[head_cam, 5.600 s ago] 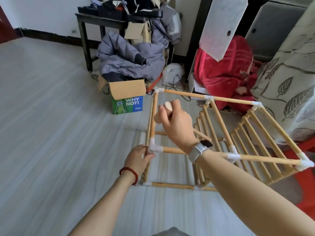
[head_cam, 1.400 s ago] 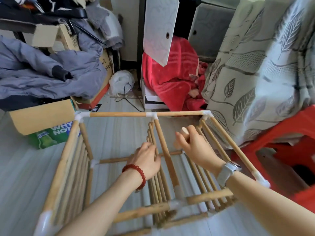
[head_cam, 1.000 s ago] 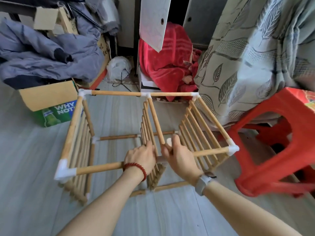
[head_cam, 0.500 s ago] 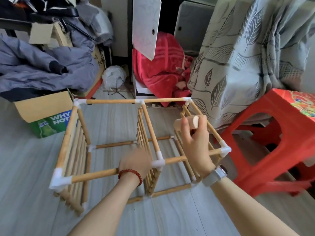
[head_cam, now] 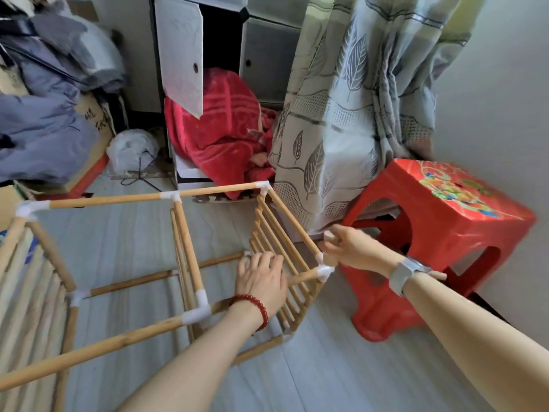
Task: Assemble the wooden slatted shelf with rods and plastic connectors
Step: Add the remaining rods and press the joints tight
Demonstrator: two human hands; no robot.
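Observation:
The wooden shelf frame (head_cam: 190,251) lies on its side on the floor, its rods joined by white plastic connectors and its slatted panels standing upright. My left hand (head_cam: 261,278) grips the near top rod just left of the white corner connector (head_cam: 324,271). My right hand (head_cam: 347,248) holds a short wooden block (head_cam: 329,237) upright, right beside that corner connector. The lower part of the block is hidden in my fingers.
A red plastic stool (head_cam: 439,233) stands close on the right of the frame. A leaf-patterned curtain (head_cam: 350,114) hangs behind it. A red blanket (head_cam: 219,132) spills from a cabinet at the back. Grey clothes (head_cam: 44,123) and a white bag (head_cam: 130,150) lie at the left.
My view swung right. My right hand carried the block from above the right slatted panel down to the near right corner connector. My left hand slid right along the near rod toward that corner.

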